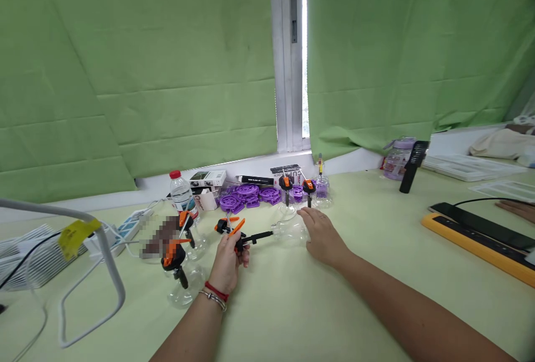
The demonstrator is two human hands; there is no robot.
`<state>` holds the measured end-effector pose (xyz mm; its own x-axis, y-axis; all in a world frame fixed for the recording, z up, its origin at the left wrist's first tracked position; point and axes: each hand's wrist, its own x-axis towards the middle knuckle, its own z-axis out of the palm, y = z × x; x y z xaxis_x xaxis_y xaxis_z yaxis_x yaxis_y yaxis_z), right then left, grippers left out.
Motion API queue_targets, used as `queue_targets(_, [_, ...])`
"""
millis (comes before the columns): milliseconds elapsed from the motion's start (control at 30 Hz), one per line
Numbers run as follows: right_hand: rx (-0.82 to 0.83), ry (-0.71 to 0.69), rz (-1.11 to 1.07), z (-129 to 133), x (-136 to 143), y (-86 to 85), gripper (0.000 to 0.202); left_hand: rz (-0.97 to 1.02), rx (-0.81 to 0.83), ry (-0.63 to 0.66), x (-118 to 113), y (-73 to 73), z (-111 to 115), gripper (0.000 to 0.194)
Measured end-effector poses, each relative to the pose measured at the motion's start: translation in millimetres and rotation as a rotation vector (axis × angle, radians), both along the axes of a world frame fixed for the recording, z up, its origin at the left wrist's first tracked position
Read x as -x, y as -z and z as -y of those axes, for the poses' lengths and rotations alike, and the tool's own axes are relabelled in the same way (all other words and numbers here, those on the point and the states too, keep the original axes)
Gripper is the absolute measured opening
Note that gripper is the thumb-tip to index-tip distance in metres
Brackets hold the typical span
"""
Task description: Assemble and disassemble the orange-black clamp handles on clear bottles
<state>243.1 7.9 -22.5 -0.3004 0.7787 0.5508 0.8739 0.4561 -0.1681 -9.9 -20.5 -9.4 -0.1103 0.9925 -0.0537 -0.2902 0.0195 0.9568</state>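
My left hand (228, 262) grips the black and orange handle of a small clamp-like tool (234, 231); its black rod runs right into a clear plastic cup (290, 231) lying on the table. My right hand (321, 236) rests on that clear cup from the right, fingers curled over it. Two more clear cups with orange and black tools on top (179, 262) stand just left of my left hand. Further back, two similar pieces (288, 189) stand near a pile of purple plastic parts (246, 195).
A water bottle with a red cap (180, 195) and small boxes (207, 179) sit at the back by the green curtain. A grey tube with a yellow tag (77, 234) and cables lie left. A yellow-edged tablet (480, 234) and a purple jug (397, 159) are right, with another person's hand (516, 209).
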Motion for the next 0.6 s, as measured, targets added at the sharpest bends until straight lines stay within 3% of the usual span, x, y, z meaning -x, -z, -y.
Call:
queue_targets(300, [0.093, -0.21, -0.054, 25.6, 28.3, -5.8, 0.072, -0.036, 0.009, 0.145, -6.2, 2.5, 4.1, 0.027])
queue_targets(600, [0.047, -0.259, -0.059, 29.0, 30.3, -5.1, 0.075, -0.04, 0.036, 0.253, -8.9, -1.6, 7.6, 0.03])
